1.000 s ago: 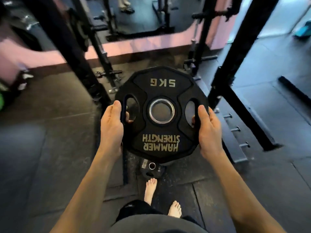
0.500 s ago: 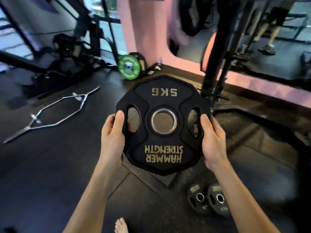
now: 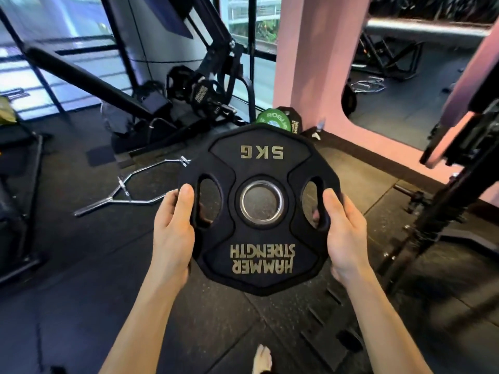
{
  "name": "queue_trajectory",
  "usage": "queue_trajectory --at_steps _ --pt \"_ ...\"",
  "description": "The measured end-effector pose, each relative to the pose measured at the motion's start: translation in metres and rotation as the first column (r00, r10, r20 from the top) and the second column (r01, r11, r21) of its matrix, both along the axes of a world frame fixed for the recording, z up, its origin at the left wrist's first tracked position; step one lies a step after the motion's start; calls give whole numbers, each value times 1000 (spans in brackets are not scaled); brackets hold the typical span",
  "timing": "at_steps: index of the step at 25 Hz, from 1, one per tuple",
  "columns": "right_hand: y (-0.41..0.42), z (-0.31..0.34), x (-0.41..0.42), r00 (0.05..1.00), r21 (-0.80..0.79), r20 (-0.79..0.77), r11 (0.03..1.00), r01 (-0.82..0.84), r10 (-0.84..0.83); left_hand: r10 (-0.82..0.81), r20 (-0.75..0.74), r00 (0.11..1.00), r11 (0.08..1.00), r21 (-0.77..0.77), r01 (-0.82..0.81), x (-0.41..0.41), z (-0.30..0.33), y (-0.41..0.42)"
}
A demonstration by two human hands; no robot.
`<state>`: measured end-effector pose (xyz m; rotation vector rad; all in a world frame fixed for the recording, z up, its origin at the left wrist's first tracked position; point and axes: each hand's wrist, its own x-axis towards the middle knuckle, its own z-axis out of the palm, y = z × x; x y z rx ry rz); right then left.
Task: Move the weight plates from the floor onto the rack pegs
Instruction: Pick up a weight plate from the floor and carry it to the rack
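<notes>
Left hand (image 3: 172, 233) and right hand (image 3: 345, 236) grip the 5 kg weight plate (image 3: 259, 238) by its side slots, fingers curled behind. Plate sits between both thumbs, above the floor (image 3: 81, 279). Hex bar (image 3: 129, 190) lies left of the left fingers.

A chrome hex bar (image 3: 140, 188) lies flat on the dark rubber floor (image 3: 81, 265), to the left of the left hand and a little beyond it. Farther off on that side stands a black machine with a long slanted arm (image 3: 89, 79), in front of tall windows (image 3: 62, 36). Straight beyond the hands a pink column (image 3: 310, 63) rises from the floor. To the right of the right hand a black steel upright (image 3: 432, 220) leans across the view, with a mirror (image 3: 405, 76) behind it. Below the hands, a bare foot (image 3: 263, 359) shows at the bottom edge.
</notes>
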<state>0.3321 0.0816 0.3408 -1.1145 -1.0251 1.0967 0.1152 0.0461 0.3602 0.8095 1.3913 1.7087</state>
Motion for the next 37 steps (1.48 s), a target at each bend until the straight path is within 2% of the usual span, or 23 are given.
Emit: queue_trajectory --at_steps 5,15,21,26,30,33,37 --pt "110 -4 -61 1000 41 19 999 9 -10 2 -30 1000 999 35 -1 -62 -4 108" --pt "387 7 -151 998 104 -50 994 -39 45 8 -26 1000 997 80 -6 -147 8 387" --pt "550 -9 -193 991 52 -64 991 120 -116 -105 -84 991 988 104 113 -190 -4 574" --pt "683 -5 -212 936 -7 -56 937 348 -348 -274 -154 949 956 69 287 -207 5 748" --pt "780 -3 -196 872 33 -100 874 484 -479 -403 -215 890 902 71 426 -187 6 874" --pt "867 -5 -169 821 83 -110 818 570 -561 -498 -168 851 851 93 517 -156 -1 978" --pt "981 -1 -119 804 93 -117 800 593 -583 -571 -134 810 808 82 583 -104 -2 1108"
